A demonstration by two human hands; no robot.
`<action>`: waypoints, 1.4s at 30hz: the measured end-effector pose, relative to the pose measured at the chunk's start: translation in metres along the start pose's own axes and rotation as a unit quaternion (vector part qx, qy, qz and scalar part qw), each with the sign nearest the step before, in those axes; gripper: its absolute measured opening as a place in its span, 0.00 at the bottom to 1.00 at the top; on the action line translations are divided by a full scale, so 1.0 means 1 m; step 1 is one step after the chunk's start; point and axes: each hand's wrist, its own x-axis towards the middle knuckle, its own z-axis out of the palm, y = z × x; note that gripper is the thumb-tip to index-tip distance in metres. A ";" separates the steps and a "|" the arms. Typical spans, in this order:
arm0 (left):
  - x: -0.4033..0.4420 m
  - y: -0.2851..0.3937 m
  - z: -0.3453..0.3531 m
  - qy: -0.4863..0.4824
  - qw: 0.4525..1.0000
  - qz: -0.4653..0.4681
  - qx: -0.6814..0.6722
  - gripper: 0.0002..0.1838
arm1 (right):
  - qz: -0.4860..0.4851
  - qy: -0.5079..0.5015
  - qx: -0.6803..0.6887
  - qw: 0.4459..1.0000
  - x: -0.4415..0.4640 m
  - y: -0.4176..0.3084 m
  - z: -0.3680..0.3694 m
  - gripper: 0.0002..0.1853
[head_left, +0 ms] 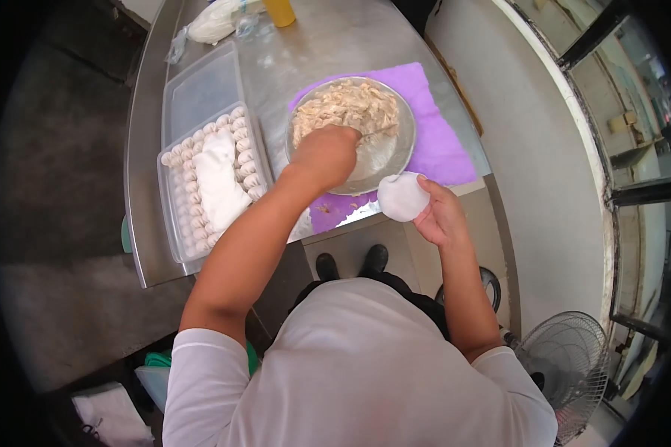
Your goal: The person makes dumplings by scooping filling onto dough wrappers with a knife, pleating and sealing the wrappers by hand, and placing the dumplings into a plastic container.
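My left hand (326,156) is closed around the handle of a thin metal utensil (376,132), whose far end reaches into the filling. A round metal bowl (408,141) holds this pale, lumpy filling (339,104); its near part shows bare metal. My right hand (441,212), palm partly up, pinches the edge of a round white wrapper (402,197) just beside the bowl's near right rim. Under the bowl lies a purple cloth (443,149). Left of my left forearm, a clear plastic box (173,223) contains rows of pleated dumplings (190,175), partly covered by a white cloth (218,175).
The metal table (268,59) carries a clear lid (201,89) behind the box, a white plastic bag (215,22) and a yellow container (279,11). A wall (525,134) runs along the right side. A fan (563,372) stands at the lower right.
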 end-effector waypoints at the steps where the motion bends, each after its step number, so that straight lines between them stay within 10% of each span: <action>1: 0.002 0.001 0.001 -0.003 1.000 0.001 0.001 0.26 | -0.003 -0.009 0.004 1.000 -0.002 -0.001 -0.001 0.20; 42: -0.082 -0.007 0.040 0.016 0.987 -0.062 -0.147 0.18 | -0.062 -0.008 -0.045 0.997 0.016 -0.024 0.004 0.19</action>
